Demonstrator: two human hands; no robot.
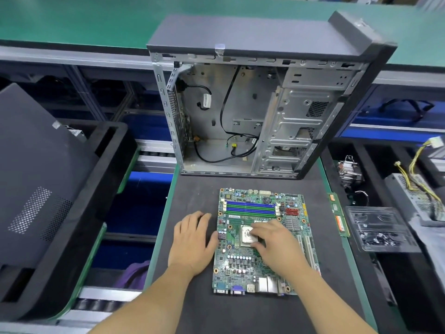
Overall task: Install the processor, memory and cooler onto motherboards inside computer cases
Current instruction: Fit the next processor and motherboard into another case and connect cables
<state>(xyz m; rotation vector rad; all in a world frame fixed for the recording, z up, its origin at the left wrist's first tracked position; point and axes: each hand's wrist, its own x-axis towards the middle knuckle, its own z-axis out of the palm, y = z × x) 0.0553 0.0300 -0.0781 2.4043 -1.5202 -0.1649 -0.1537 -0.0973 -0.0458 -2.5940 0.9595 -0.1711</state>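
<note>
A green motherboard (243, 263) lies flat on the dark mat (192, 196) in front of me, outside the case. A silver processor (246, 235) sits in its socket near the board's middle. My right hand (277, 244) rests on the board with its fingertips touching the processor's right edge. Flat on the mat lies my left hand (192, 239), fingers apart, thumb against the board's left edge. Blue and green memory slots (250, 208) run across the board's far part. An open computer case (252, 112) stands behind the board, its inside bare metal with loose black cables.
Two memory sticks (339, 216) lie along the mat's right edge. A clear plastic tray (380, 230) of small parts, a cooler (350, 174) and a power supply with yellow wires (414, 189) sit to the right. A dark case panel (36, 179) lies in a black bin on the left.
</note>
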